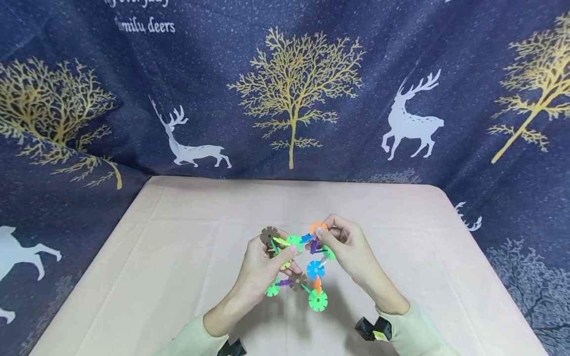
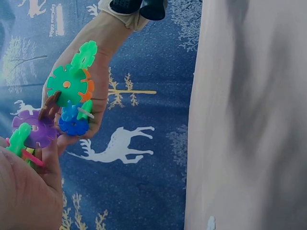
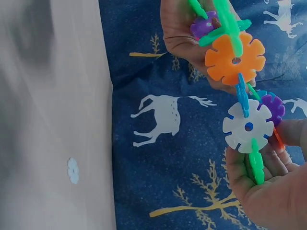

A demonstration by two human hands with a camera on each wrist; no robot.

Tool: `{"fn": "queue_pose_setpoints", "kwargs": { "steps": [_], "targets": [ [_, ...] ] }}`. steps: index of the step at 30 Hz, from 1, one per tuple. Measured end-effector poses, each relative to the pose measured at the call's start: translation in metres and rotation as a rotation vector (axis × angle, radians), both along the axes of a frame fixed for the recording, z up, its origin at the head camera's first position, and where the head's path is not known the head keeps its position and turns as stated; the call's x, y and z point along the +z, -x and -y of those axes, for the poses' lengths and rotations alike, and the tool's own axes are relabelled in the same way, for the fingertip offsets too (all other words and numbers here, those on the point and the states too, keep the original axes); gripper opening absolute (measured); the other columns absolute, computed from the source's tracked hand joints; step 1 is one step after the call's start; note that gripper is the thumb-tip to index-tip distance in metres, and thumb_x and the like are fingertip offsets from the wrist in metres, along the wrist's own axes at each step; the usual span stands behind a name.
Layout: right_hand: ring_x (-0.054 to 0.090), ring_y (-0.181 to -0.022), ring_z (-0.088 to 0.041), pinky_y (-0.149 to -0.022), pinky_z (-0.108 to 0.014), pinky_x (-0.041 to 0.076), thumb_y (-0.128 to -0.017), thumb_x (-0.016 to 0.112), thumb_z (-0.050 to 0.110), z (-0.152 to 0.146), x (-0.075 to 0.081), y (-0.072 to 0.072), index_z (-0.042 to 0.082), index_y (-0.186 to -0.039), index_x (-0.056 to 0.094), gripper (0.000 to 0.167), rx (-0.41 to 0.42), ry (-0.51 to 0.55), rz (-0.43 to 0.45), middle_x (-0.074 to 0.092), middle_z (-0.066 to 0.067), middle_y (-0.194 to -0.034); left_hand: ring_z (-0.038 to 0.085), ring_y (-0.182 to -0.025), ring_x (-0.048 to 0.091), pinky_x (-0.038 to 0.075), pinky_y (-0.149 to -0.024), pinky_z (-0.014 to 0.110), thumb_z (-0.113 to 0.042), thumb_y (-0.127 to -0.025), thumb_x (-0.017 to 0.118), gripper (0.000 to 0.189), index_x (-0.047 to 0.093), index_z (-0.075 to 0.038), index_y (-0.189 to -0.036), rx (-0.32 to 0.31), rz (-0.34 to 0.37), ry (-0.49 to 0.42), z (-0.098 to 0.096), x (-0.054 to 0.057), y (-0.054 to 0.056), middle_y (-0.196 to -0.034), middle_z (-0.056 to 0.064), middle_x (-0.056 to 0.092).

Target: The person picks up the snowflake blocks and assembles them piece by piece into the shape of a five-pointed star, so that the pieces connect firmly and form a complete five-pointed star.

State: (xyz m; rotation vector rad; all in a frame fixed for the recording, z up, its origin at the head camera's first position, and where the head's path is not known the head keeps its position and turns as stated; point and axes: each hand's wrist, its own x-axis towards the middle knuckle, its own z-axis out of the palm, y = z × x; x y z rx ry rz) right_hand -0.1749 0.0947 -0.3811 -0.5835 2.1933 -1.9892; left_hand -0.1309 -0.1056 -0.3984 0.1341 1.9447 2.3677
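Plastic snowflake discs of many colours are slotted together into a looped chain, held up above the table between both hands. My left hand grips the left side of the chain, its thumb over a green disc near the brown disc. At the upper right, my right hand pinches an orange disc between thumb and fingers. In the right wrist view, a white disc of the chain shows beside the right fingers. Palm and fingers partly hide the discs by the left hand.
A pale cloth covers the table. One loose white disc lies on it in the right wrist view. Behind the table hangs a dark blue curtain with deer and trees. Black devices are by the sleeves.
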Motion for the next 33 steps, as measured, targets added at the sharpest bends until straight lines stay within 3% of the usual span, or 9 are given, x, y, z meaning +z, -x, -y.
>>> {"fn": "queue_pose_setpoints", "kwargs": {
  "steps": [9,15,23,28,33],
  "targets": [
    [0.059,-0.068,-0.013,-0.066,-0.026,0.048,-0.1,0.061,0.012,0.002,0.001,0.001,-0.001,-0.095,0.064,0.014,0.008,-0.048,-0.036,0.068,-0.001,-0.073,0.024,-0.06,0.071,0.06,-0.058,0.037,-0.002,-0.092,0.068,0.025,0.053,0.004,-0.112,0.034,-0.003,0.023,0.001,0.0,-0.001,-0.084,0.015,0.069],
    [0.068,-0.076,-0.02,-0.076,-0.032,0.054,-0.103,0.058,0.017,0.002,0.003,0.005,0.003,-0.101,0.067,0.017,0.024,-0.116,-0.081,0.071,-0.006,-0.08,0.023,-0.061,0.071,0.06,-0.058,0.039,-0.003,-0.092,0.069,0.025,0.054,0.003,-0.112,0.055,0.004,0.0,0.003,0.0,-0.001,-0.085,0.016,0.07],
    [0.07,-0.091,-0.02,-0.089,-0.037,0.055,-0.11,0.041,0.022,0.002,0.001,0.014,-0.003,-0.105,0.064,0.035,0.055,-0.123,-0.065,0.071,-0.012,-0.093,0.026,-0.061,0.071,0.06,-0.059,0.043,-0.003,-0.09,0.073,0.027,0.055,-0.005,-0.109,0.108,-0.017,-0.029,0.008,-0.004,-0.001,-0.088,0.019,0.068],
    [0.066,-0.104,-0.023,-0.096,-0.043,0.051,-0.11,0.037,0.024,0.003,-0.009,0.031,-0.008,-0.117,0.063,0.041,0.065,-0.18,0.027,0.069,-0.017,-0.11,0.027,-0.061,0.071,0.06,-0.059,0.044,-0.004,-0.089,0.074,0.027,0.055,-0.005,-0.109,0.134,-0.059,0.005,0.017,-0.004,-0.003,-0.085,0.017,0.069],
    [0.065,-0.104,-0.026,-0.09,-0.041,0.053,-0.106,0.049,0.022,0.006,-0.045,0.066,-0.001,-0.117,0.067,0.031,0.147,-0.385,-0.023,0.07,-0.014,-0.111,0.028,-0.06,0.071,0.059,-0.057,0.043,-0.006,-0.089,0.075,0.029,0.054,-0.004,-0.109,0.151,-0.079,0.027,0.023,-0.004,-0.003,-0.082,0.017,0.069]
  ]
}}
